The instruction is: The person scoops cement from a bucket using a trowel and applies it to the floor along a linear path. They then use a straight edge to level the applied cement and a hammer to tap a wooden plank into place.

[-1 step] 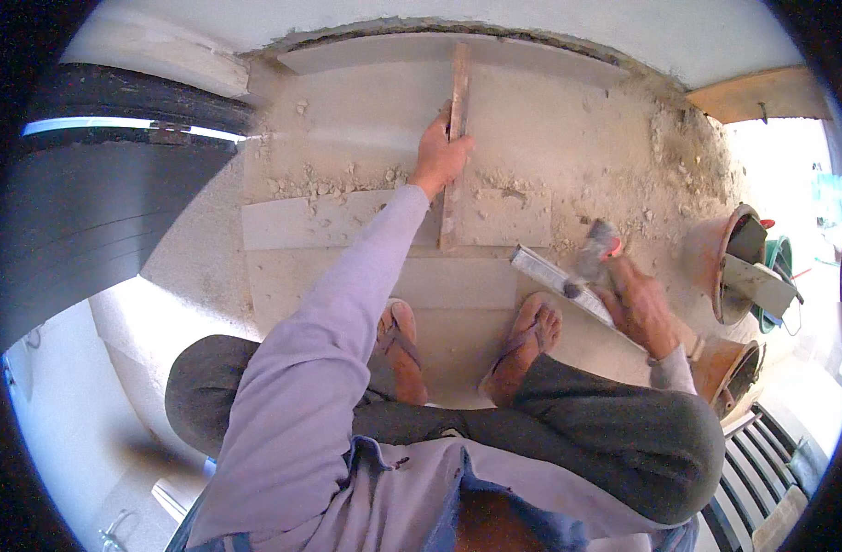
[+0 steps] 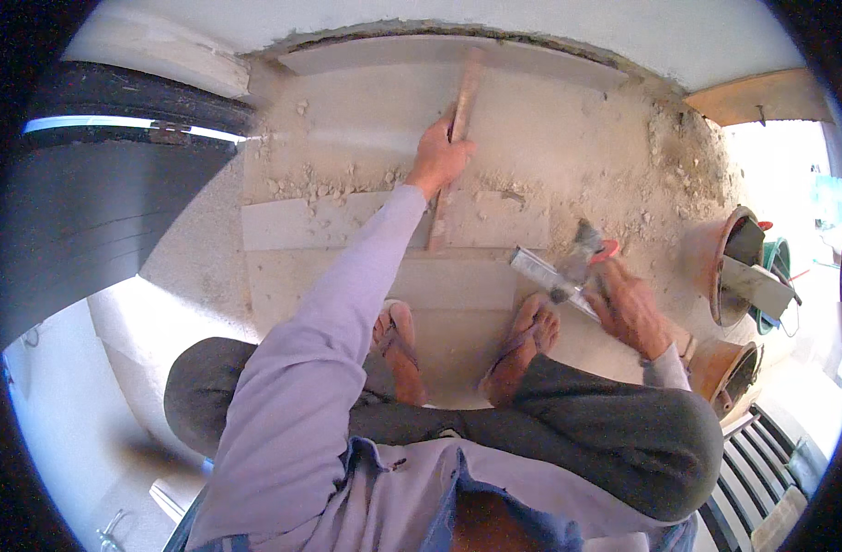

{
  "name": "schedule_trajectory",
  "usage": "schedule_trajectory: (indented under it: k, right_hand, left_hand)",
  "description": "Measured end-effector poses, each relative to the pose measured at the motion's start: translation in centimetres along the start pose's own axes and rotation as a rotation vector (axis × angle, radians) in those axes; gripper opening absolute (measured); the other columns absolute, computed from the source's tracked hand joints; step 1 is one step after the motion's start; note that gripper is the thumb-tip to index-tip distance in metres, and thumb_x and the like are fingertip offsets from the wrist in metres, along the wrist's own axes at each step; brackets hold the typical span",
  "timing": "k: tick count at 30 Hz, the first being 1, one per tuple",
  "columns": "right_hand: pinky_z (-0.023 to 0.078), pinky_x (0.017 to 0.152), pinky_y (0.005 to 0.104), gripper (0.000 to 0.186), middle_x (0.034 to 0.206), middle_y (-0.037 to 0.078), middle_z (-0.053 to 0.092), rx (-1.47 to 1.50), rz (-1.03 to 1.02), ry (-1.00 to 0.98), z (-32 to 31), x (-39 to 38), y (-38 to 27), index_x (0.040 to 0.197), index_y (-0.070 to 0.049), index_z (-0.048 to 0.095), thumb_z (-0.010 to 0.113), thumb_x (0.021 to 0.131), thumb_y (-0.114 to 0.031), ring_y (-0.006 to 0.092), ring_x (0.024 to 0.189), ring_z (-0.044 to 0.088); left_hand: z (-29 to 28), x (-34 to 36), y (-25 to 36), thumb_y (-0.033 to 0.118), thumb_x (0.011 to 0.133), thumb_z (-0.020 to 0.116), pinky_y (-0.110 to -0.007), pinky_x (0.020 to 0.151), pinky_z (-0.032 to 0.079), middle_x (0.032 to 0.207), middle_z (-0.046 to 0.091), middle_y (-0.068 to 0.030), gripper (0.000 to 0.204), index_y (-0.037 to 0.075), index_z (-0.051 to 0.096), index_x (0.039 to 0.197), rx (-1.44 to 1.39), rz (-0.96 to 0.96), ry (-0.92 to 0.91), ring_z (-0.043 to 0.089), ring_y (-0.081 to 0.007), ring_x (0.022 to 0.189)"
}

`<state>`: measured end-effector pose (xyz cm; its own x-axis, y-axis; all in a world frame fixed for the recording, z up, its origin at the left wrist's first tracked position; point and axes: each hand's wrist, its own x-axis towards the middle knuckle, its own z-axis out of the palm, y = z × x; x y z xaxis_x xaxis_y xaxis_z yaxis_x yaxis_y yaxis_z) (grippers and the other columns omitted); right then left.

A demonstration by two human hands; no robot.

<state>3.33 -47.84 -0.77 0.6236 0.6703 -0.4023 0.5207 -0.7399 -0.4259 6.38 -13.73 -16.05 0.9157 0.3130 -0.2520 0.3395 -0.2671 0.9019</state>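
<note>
My left hand (image 2: pixel 441 158) is closed round the middle of a narrow wooden batten (image 2: pixel 469 85). The batten lies across the dusty floor, from near the far wall down to a pale tile strip (image 2: pixel 297 224). My right hand (image 2: pixel 630 308) grips a hammer-like tool (image 2: pixel 586 241) with a grey head and a red part near the fingers; motion blurs it, so its exact kind is unclear. Beneath that tool and hand a pale metal bar (image 2: pixel 534 265) lies aslant on the floor. The hand hides part of the bar, and whether they touch cannot be seen.
Crumbled mortar (image 2: pixel 324 184) is strewn across the floor, with more rubble (image 2: pixel 683 156) at far right. A bucket (image 2: pixel 720 267) holding grey slabs and a second bucket (image 2: pixel 715 366) stand at right. My sandalled feet (image 2: pixel 522 345) are close by; a dark panel (image 2: pixel 99 221) is at left.
The batten has tilted slightly, its far end shifting right and its near end left. My right hand and its tool have moved a little to the left.
</note>
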Motion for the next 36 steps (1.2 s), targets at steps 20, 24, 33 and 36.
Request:
schedule_trajectory:
  k: [20,24,33,36]
  right_hand:
    - [0.045,0.081,0.0472,0.04,0.107,0.023,0.058,0.127,-0.117,-0.095,2.4,2.1,0.9,0.116,0.0,0.05,0.064,0.086,-0.023,0.0426,0.099,0.056]
    - [0.046,0.082,0.0468,0.042,0.107,0.024,0.059,0.177,-0.066,-0.092,2.9,1.8,2.5,0.118,0.0,0.049,0.064,0.086,-0.023,0.0431,0.099,0.056]
    - [0.046,0.083,0.0465,0.045,0.105,0.025,0.059,0.309,-0.163,-0.159,-0.6,1.9,2.0,0.118,0.0,0.05,0.066,0.081,-0.02,0.0434,0.099,0.057]
    - [0.047,0.083,0.0461,0.045,0.103,0.025,0.06,0.248,-0.137,-0.181,-0.4,2.2,2.2,0.117,0.0,0.051,0.067,0.08,-0.02,0.0428,0.097,0.058]
  left_hand:
    - [-3.0,9.9,-0.7,0.036,0.077,0.07,-0.04,0.097,0.04,0.125,0.052,-0.0107,0.073,0.031,0.037,0.142,1.068,0.807,-0.138,0.049,-0.0273,0.115]
    - [-2.1,8.8,1.4,0.033,0.078,0.07,-0.041,0.099,0.039,0.126,0.051,-0.0108,0.073,0.018,0.037,0.142,0.916,0.775,-0.216,0.049,-0.0293,0.115]
    - [1.7,0.7,12.5,0.039,0.096,0.053,-0.045,0.105,0.036,0.127,0.048,-0.0084,0.055,0.012,0.033,0.14,-0.692,0.341,0.401,0.047,-0.0286,0.117]
    - [3.7,2.1,8.6,0.039,0.097,0.052,-0.053,0.107,0.035,0.13,0.047,-0.0073,0.05,0.014,0.032,0.136,-1.274,-0.211,0.482,0.048,-0.0297,0.117]
